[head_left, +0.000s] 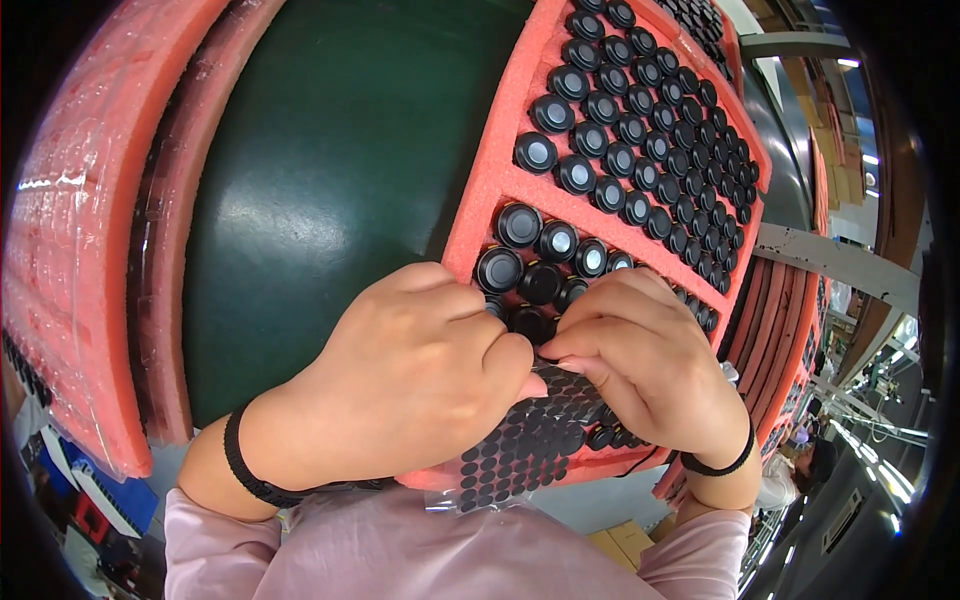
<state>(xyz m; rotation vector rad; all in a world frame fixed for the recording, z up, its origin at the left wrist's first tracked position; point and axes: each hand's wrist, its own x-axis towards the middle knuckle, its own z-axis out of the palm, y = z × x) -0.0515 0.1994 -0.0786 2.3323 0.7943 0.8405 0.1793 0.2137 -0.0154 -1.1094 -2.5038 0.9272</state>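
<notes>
A clear sheet with rows of round black stickers point(515, 455) lies slanted over the near end of a pink foam tray point(480, 205). Curled at the sheet's upper left edge, my left hand point(410, 365) is closed on it, the thumb tip showing over the dots. My right hand point(655, 355) is closed in a pinch at the sheet's top edge; whatever lies between its fingertips is too small to make out. Just beyond my fingers, round black caps or lens-like parts point(541, 283) stand in the tray. Some have pale discs on top, others show dark centres.
Many similar black parts point(620, 158) fill the tray's far compartment. Left of it runs a dark green surface point(330, 200), bordered by plastic-wrapped pink foam trays point(85, 220). Stacked pink foam point(770, 320) and a grey metal bar point(840, 265) stand to the right. Another person point(800, 470) is at the far right.
</notes>
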